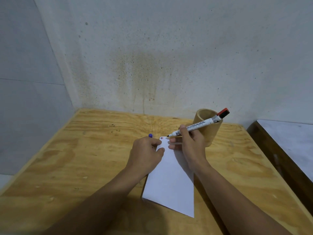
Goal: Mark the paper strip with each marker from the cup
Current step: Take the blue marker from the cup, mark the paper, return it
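Note:
A white paper strip lies on the plywood table, with short blue and red marks at its far end. My right hand grips a white marker with a red end, uncapped, its tip at the strip's far edge beside those marks. My left hand presses the strip's far left part, and a blue piece pokes out from behind its fingers. Behind my right hand, a tan cylindrical cup stands upright; its inside is hidden.
The table sits in a corner of stained grey walls. A dark-framed surface with a pale top stands to the right, across a narrow gap. Bare plywood stretches to the left of the strip.

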Demonstrator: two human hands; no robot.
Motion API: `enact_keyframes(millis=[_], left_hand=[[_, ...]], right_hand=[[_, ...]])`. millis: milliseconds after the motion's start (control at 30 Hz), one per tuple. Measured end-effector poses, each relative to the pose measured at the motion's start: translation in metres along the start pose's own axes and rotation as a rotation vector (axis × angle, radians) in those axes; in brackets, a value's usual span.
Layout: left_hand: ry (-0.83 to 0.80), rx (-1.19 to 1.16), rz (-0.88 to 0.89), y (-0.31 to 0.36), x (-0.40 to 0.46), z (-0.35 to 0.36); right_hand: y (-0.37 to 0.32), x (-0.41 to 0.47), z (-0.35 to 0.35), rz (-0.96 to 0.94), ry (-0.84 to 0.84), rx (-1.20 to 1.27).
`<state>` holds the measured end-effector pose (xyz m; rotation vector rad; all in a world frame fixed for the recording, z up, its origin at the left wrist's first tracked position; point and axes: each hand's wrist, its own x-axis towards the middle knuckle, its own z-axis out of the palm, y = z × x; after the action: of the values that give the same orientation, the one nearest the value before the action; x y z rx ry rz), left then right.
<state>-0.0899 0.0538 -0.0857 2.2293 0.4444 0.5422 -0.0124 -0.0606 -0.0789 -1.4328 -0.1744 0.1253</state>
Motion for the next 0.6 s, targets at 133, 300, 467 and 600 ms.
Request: enact_keyframes(millis=[133,300,467,600], left_hand=[[-0.027,0.039,-0.047,-0.002,0.004,-0.004],[-0.088,-0.084,-0.184,0.002,0.009,-0.008],[-0.192,-0.102,-0.282,0.009,0.011,-0.002],[-0.231,-0.213,-0.374,0.014,0.013,0.0]], right_hand=[[0.002,0.001,0.004,0.006,-0.002,-0.005],[0.002,0.001,0.009,0.023,0.011,0.023],[-0.001,0.0,0.007,0.024,0.062,0.035],[-0.005,-0.001,0.002,0.001,0.09,0.063]])
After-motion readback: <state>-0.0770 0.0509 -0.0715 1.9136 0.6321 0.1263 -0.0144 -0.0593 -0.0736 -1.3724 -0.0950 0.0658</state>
